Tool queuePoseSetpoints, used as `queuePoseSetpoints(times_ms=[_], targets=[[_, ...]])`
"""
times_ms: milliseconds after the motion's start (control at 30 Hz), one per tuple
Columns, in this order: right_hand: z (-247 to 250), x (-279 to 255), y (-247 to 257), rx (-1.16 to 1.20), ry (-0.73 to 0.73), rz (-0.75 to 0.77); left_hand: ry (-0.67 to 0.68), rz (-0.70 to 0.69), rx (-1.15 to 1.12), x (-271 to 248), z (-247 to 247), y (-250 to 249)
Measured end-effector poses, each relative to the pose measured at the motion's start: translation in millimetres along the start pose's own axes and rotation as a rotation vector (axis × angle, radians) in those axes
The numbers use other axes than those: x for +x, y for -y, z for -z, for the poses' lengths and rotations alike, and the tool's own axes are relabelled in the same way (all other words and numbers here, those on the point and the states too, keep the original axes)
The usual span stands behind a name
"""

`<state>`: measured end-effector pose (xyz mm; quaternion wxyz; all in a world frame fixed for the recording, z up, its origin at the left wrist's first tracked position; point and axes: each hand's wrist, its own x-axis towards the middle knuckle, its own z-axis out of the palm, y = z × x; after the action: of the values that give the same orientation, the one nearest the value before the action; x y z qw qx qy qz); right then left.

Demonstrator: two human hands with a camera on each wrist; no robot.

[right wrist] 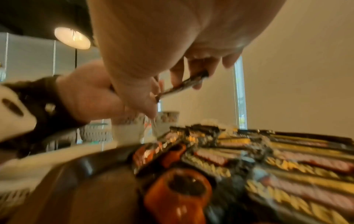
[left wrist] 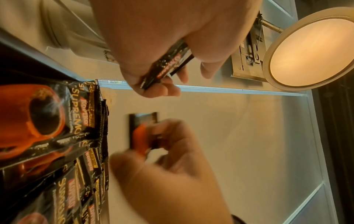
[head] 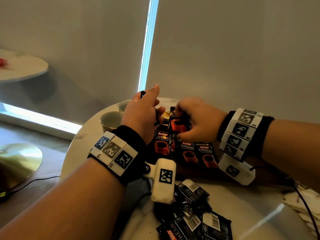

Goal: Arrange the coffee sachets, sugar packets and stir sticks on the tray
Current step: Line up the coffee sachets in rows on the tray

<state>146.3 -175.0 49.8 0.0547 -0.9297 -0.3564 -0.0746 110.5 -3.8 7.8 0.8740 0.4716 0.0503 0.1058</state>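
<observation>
Laid face up in rows on the tray [head: 199, 172], coffee sachets [head: 187, 151], with the tray in the middle of the round table [head: 242, 201]. Two cups [head: 110, 121] just off the tray's far left corner, near the table's left edge. Loose sachets [head: 192, 213] heaped before the tray toward the table's near edge, and both hands above the tray's far rows, left hand [head: 140, 116] beside right hand [head: 195, 122], each holding a sachet.

Glossy foil coffee sachets [head: 187, 151] lie on a smooth dark wooden tray [right wrist: 90, 178] atop polished marble table [head: 242, 205].
</observation>
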Motion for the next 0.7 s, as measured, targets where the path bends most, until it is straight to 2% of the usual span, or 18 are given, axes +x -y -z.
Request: queuePoseSetpoints(times_ms=[67,167,700], targets=[[-8,-3,2,-0.079,0.170,0.002,-0.006,-0.003,-0.024,1,1,0],[-20,-1,6,-0.162,0.307,0.036,-0.014,-0.002,-0.038,2,2,-1],[-32,6,15,-0.207,0.336,0.042,-0.010,0.025,-0.059,1,1,-4]])
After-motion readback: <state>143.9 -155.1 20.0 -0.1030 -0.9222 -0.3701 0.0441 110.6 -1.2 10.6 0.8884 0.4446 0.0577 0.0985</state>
